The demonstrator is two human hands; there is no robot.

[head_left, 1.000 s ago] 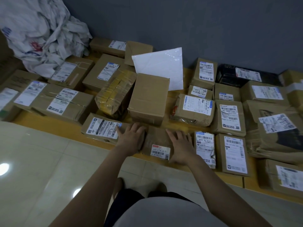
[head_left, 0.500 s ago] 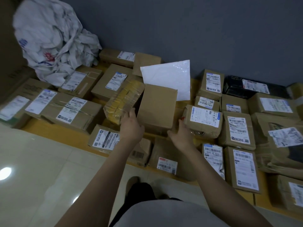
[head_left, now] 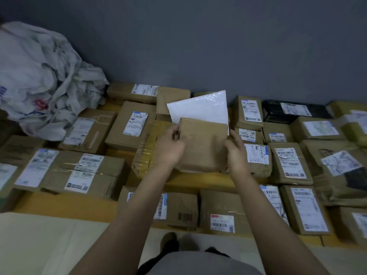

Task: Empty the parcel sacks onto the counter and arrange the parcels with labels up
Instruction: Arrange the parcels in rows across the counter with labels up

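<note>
Cardboard box [head_left: 202,143], blank face up, is clasped between the left hand [head_left: 168,147] and right hand [head_left: 236,153]; best roll it over gently until its label shows.

A low yellow-topped bench [head_left: 65,205] runs along a grey wall, above a pale tiled floor [head_left: 39,245]. Brown cardboard parcels [head_left: 294,163] crowd its top in rough rows, most showing white labels face up. A white padded mailer [head_left: 200,108] leans at the far middle, a black parcel [head_left: 278,114] lies far right, and crumpled white sacks [head_left: 43,80] heap at the far left.
</note>
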